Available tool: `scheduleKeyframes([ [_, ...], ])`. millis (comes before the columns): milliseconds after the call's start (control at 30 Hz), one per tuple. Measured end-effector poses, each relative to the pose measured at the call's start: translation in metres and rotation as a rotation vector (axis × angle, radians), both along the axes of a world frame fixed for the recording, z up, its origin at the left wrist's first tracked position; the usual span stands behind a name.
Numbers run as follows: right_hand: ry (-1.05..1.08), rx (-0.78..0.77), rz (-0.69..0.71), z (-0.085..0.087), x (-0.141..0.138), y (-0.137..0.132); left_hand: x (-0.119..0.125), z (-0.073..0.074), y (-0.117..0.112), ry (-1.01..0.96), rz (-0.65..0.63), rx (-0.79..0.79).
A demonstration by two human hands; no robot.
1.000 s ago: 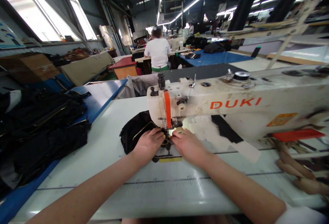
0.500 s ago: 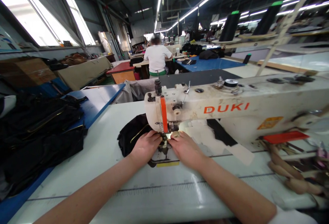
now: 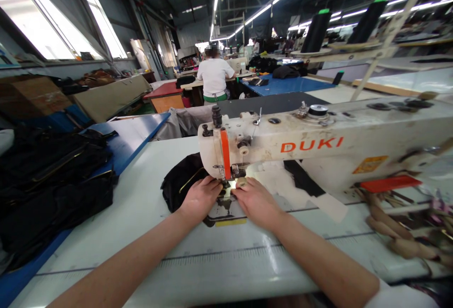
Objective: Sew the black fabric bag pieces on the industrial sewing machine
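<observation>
A white sewing machine (image 3: 269,133) marked DUKI stands on the pale table, its needle area lit. Black fabric (image 3: 175,183) with a gold zipper line lies bunched left of the needle. My left hand (image 3: 200,199) is at the fabric's near edge, its fingers closed and pressed down on it beside the presser foot (image 3: 227,184). Just right of the foot is my right hand (image 3: 257,203), fingertips pinched together close to the needle plate (image 3: 228,209). What lies under those fingertips is too small to make out.
Black fabric pieces with gold zippers (image 3: 53,176) are piled on a blue table at left. Pale sheets and a black strip (image 3: 304,178) lie under the machine arm. A red tray (image 3: 391,184) is at right. Ahead, a person in white (image 3: 214,77) sits.
The view has shifted slightly. Both hands stay beside the presser foot, and the black fabric lies almost where it was.
</observation>
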State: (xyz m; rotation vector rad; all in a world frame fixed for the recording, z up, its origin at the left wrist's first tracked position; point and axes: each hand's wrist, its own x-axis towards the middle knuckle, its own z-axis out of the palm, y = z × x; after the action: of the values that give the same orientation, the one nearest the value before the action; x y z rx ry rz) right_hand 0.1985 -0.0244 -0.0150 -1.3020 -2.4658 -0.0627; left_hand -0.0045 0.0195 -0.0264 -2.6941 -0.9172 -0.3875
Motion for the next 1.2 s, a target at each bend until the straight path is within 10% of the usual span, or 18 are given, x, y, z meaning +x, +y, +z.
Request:
scheduleKeyframes([
  [1200,-0.094,0.014,0.063,0.006,-0.018,-0.013,-0.011,0.014,-0.035,0.117,0.051,-0.083],
])
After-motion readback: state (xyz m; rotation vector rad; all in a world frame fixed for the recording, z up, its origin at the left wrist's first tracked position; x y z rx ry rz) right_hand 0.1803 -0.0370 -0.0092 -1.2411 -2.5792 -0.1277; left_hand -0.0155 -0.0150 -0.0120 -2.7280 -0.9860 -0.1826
